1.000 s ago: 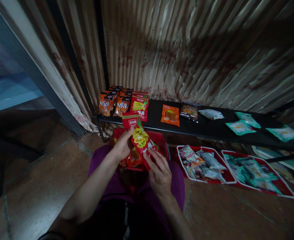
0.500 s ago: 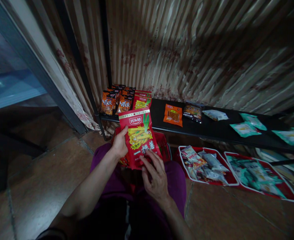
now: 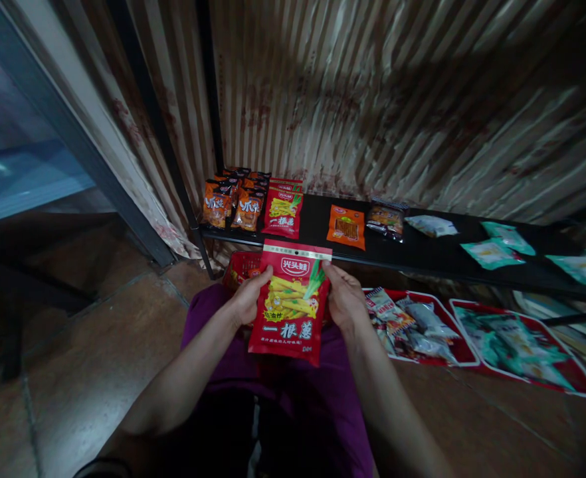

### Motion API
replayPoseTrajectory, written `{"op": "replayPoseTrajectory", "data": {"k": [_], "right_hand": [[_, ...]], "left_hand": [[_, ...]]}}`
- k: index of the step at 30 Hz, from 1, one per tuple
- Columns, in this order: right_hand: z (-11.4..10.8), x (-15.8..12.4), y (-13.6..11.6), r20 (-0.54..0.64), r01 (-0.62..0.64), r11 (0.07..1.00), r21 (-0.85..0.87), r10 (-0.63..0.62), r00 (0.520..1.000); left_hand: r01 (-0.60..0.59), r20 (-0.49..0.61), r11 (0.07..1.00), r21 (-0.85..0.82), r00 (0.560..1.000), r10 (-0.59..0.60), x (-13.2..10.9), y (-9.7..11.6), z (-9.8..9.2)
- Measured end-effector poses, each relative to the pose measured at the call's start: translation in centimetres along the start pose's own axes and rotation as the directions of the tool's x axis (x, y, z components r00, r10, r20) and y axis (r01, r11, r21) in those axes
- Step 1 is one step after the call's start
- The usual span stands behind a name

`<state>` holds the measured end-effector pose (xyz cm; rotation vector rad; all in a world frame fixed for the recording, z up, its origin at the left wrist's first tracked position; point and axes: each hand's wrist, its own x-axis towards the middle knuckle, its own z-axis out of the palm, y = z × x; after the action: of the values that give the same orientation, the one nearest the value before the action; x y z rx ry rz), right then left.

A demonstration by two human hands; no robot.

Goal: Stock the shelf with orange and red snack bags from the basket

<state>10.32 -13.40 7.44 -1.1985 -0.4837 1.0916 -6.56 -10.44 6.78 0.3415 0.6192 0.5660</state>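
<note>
Between my two hands, above my lap, I hold a red snack bag [image 3: 290,305] with yellow sticks and a green onion printed on its front. My left hand [image 3: 247,297] grips its left edge, thumb on the front. On the opposite edge, my right hand [image 3: 343,292] pinches near the upper corner. Similar red snack bags [image 3: 283,209] lie on the black shelf [image 3: 317,245] just beyond. Partly hidden behind the held bag and my left hand is a red basket [image 3: 240,264].
Orange-and-black snack packs [image 3: 233,202] crowd the shelf's left end. Farther right lie an orange packet [image 3: 346,226], a brown packet [image 3: 385,219], a white packet [image 3: 431,226] and several green packets [image 3: 492,253]. Two filled red baskets [image 3: 465,362] stand on the floor at right. A metal post [image 3: 203,255] rises at left.
My right hand has moved from the bag's lower front up to its right edge. The bag has come lower and slightly right, uncovering the red bags on the shelf.
</note>
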Motion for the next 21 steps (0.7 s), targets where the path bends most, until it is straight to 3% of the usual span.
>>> {"op": "replayPoseTrajectory", "data": {"k": [7,18,21], "right_hand": [[0.34,0.32,-0.04,-0.104,0.005,0.997,0.082,0.004,0.995],[0.42,0.52,-0.06,-0.123,0.011,0.992,0.122,0.004,0.992],[0.14,0.63,0.04,-0.141,0.017,0.996,0.091,-0.004,0.990]], "left_hand": [[-0.058,0.045,0.998,0.006,0.997,0.058,0.15,-0.31,-0.63],[-0.161,0.069,0.986,0.032,0.985,0.158,-0.37,-0.26,-0.63],[-0.187,0.024,0.982,0.035,0.982,0.186,-0.24,-0.33,-0.78]]}}
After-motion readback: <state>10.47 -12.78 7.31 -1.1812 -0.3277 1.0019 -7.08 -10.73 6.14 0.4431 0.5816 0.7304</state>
